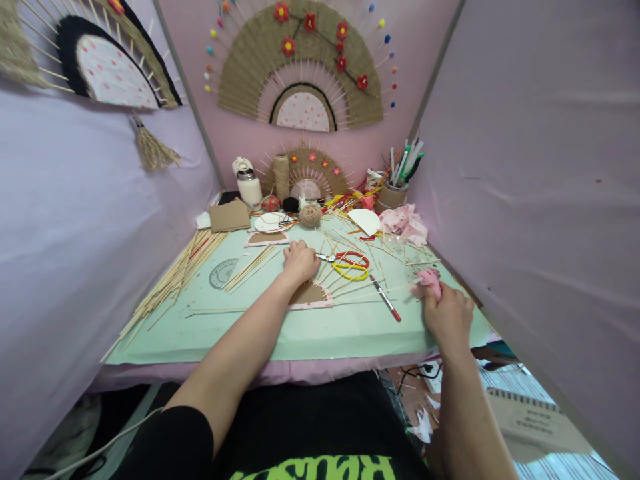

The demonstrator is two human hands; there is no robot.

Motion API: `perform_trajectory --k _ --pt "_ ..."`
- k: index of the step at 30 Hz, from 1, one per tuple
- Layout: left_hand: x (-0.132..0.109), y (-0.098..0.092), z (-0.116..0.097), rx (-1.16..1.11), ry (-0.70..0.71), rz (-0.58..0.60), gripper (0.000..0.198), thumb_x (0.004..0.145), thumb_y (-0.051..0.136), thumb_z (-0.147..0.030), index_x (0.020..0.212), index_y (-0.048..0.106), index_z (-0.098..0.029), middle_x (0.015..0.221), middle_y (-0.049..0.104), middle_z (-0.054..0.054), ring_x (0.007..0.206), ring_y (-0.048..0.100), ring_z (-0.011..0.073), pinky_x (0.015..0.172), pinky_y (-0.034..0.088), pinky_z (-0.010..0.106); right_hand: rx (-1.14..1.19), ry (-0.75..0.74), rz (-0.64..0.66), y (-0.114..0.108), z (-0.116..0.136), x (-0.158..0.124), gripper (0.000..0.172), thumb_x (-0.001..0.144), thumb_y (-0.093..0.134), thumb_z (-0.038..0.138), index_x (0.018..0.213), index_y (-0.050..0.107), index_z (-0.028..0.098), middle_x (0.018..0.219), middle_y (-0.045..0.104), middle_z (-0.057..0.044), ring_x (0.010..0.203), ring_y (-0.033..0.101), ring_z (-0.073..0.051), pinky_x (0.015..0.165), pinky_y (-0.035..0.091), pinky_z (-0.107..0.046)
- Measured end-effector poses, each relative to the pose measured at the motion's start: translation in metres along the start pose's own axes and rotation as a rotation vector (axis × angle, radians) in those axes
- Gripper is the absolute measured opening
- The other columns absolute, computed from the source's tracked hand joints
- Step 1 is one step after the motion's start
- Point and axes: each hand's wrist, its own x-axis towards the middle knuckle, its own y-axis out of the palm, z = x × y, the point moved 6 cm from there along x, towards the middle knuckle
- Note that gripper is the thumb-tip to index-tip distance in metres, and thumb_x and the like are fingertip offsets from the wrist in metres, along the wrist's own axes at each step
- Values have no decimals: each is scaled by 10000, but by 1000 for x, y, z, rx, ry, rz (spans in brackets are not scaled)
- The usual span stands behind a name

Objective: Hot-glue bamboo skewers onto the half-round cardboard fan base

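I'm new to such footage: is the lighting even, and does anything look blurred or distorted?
Head view: soft, fairly even light, no hard shadows standing out; head view: the pink material in the right hand looks slightly smeared, the scissors clearer; head view: the right wall slants outward, perhaps from a wide lens.

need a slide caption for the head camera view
Left hand at a cardboard half-disc with sticks fanning out, right hand gripping a pink object, red-and-yellow scissors between them.

On the table [350, 337] — sticks [170, 287] left, fan piece [312, 293] central, marker [385, 299] right of scissors [332, 258]
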Motion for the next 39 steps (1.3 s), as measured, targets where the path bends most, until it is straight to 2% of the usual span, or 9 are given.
perform_trajectory --k 5,12,18,25,30,39 --pt "-1 -8 3 -47 -15 -60 346 930 521 -460 926 755 -206 1129 575 145 1160 442 337 941 374 462 -17 34 53 -3 2 0 488 953 408 385 1207 648 44 1020 644 -229 964 534 -338 844 379 -423" --pt "-19 -27 31 -130 50 -153 230 919 578 -360 1070 740 -299 1173 563 86 1154 445 297 971 360 458 10 46 49 -5 4 -1 487 938 457 370 1264 608 41 1069 645 -237 998 542 -351 869 391 -438" --pt "-35 -14 36 -94 168 -31 312 912 583 -370 1196 711 -344 1217 537 81 1161 422 298 958 357 441 -7 66 41 -10 5 2 525 935 464 402 1270 595 19 1060 637 -248 1023 534 -366 860 390 -434" --pt "-34 -2 34 -57 174 55 348 934 562 -376 1266 658 -420 1272 505 67 1191 381 291 953 331 411 -24 65 -4 -12 9 0 529 919 488 432 1243 612 32 1040 626 -246 1013 532 -376 833 396 -436" --pt "-33 -2 36 -76 174 39 338 952 537 -367 1261 661 -429 1281 495 63 1186 389 285 944 334 406 -22 68 4 -11 8 0 523 916 488 428 1230 623 33 1035 635 -245 1008 540 -377 832 401 -440" --pt "-33 -2 32 -106 194 33 287 923 604 -360 1183 709 -421 1300 511 50 1217 395 277 962 329 407 -16 66 -2 -10 8 0 540 907 486 443 1212 644 27 1041 641 -262 985 552 -404 779 423 -451"
